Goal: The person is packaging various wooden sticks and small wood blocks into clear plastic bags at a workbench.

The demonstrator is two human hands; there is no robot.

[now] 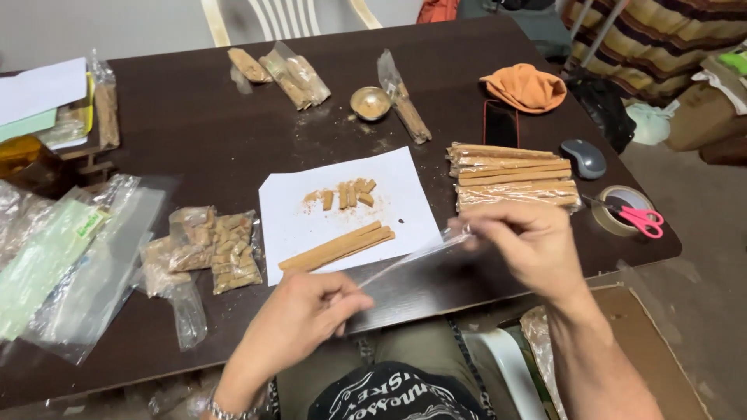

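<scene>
Clear plastic sleeve (412, 260), long and narrow, stretched between my two hands over the counter's near edge. My left hand (299, 319) pinches its lower end shut between thumb and fingers; my right hand (529, 241) grips the upper end, fingers closed on the film. Sleeve looks empty from here.

Step in hand, as I judge it: readying the sleeve to take sticks. Next move would call for parting its mouth and lining it up with the bundle of long brown sticks (338, 246) lying on the white paper sheet (405, 202) at counter centre, just beyond the sleeve. Short cut pieces (350, 193) and crumbs sit further up the same sheet.

Edges and room: dark counter (210, 132). Already sleeved sticks (513, 175) stacked towards the right edge, close to my right hand. Tape roll (618, 210) with pink scissors (642, 220) at the near right corner, grey mouse (585, 158) just beyond. Small bags of cut pieces (222, 250) and loose plastic bags (78, 264) crowd the left side. Open room is the strip between paper and near edge.
</scene>
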